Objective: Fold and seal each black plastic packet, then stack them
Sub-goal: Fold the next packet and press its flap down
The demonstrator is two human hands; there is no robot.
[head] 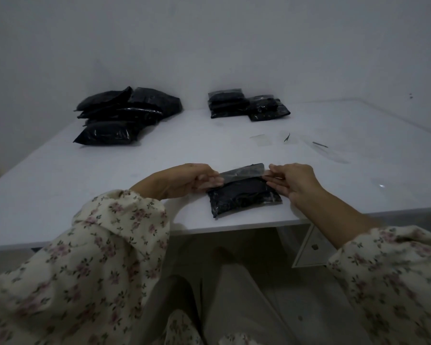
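- Closest to the camera are two floral sleeves, one on each side, with the forearms reaching up over the front edge of the white tabletop.
- One black packet lies flat right at the front edge, roughly in the middle and a bit crooked, with its near-left corner almost at the lip.
- Its clear flap runs along the far side of the packet and is lifted a little off the black part.
- The left hand has its fingers curled, pinching the black packet by the left end of that flap.
- The right hand does the same at the right end, thumb and fingertips closed on the flap and the rest of the fingers lying along the packet's right edge.
- Further back and toward the right edge, a few clear plastic strips lie loose on the tabletop. They're hard to make out.
- At the far left there's a messy pile of puffy black packets, all overlapping.
- Along the far edge, around the middle, sits a neater stack of smaller folded packets, pushed up close to the wall.
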